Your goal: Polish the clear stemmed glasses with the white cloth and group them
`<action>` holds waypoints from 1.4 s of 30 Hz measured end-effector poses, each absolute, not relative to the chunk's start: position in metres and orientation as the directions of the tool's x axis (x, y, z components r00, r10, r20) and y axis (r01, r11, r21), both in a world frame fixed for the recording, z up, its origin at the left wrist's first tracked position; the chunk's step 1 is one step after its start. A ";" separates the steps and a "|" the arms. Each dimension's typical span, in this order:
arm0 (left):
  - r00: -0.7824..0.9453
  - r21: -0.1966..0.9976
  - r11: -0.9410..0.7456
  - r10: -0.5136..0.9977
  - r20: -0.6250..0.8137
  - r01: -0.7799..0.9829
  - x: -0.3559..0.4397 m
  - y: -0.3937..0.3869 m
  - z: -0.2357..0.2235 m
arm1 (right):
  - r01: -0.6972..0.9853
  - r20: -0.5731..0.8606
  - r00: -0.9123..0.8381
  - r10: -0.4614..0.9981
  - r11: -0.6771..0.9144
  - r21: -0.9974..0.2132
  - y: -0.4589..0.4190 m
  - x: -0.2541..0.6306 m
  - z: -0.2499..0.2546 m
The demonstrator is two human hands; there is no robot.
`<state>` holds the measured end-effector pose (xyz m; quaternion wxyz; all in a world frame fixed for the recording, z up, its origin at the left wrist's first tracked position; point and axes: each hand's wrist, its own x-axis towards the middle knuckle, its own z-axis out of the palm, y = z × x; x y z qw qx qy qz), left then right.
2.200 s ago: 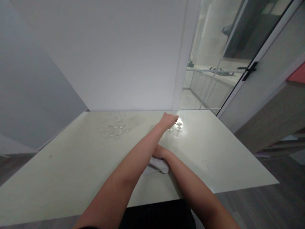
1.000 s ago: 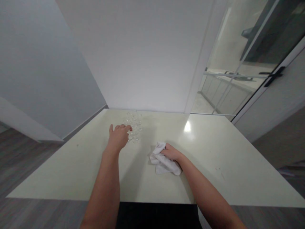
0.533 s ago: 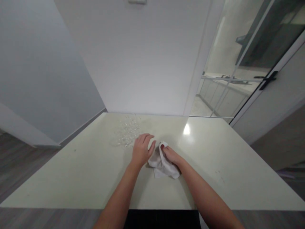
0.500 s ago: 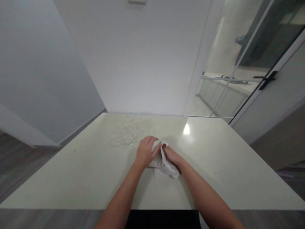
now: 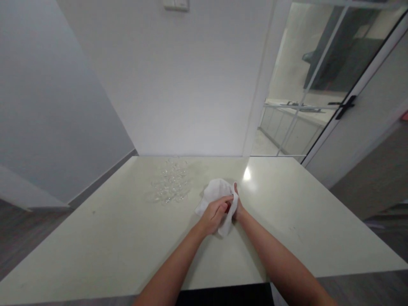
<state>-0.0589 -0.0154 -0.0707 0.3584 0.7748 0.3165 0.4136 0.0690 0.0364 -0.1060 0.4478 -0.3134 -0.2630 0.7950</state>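
Observation:
A white cloth is bunched between my two hands just above the table. My left hand is closed, its fingers curled and pressed into the fold of the cloth. My right hand grips the cloth from the right, thumb up and most fingers hidden behind the fabric. A small dark red patch shows in the fold between the hands; what it belongs to I cannot make out. To the left, several clear glass-like pieces stand in a cluster, apart from both hands.
The pale glossy table reaches back to a white wall. At the right is a glass-paned door with a black handle, and a kitchen counter shows through it. A white switch is on the wall.
My left hand has moved right and toward me, its fingers now curled into the cloth. The cloth has opened out to the left and back, and my right thumb now shows upright.

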 end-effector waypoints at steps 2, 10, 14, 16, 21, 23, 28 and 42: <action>0.368 0.787 -0.547 0.820 0.438 0.284 -0.063 -0.008 -0.073 | -0.600 -0.253 -0.430 0.867 -0.484 -0.638 0.033 0.071 -0.102; -0.013 0.839 -0.238 0.960 0.280 0.490 -0.082 0.020 -0.107 | -0.652 -0.167 -0.466 0.869 -0.464 -0.599 0.020 0.071 -0.091; 0.165 0.845 -0.207 0.976 0.142 0.493 -0.084 0.020 -0.108 | -0.653 -0.166 -0.444 0.880 -0.445 -0.613 0.021 0.071 -0.087; 0.166 0.872 -0.215 0.974 0.157 0.440 -0.083 0.019 -0.104 | -0.651 -0.161 -0.430 0.888 -0.429 -0.626 0.023 0.069 -0.088; 0.073 0.845 -0.212 0.976 0.203 0.491 -0.083 0.017 -0.100 | -0.642 -0.137 -0.424 0.895 -0.404 -0.652 0.023 0.064 -0.089; 0.043 0.804 -0.204 0.975 0.218 0.559 -0.084 0.017 -0.100 | -0.631 -0.143 -0.428 0.893 -0.408 -0.660 0.021 0.062 -0.088; 0.072 0.706 -0.230 0.966 0.246 0.670 -0.086 0.015 -0.099 | -0.603 -0.189 -0.425 0.885 -0.432 -0.670 0.024 0.062 -0.093; 0.219 0.500 -0.337 0.934 0.281 0.798 -0.084 0.011 -0.094 | -0.609 -0.212 -0.381 0.900 -0.417 -0.675 0.034 0.062 -0.107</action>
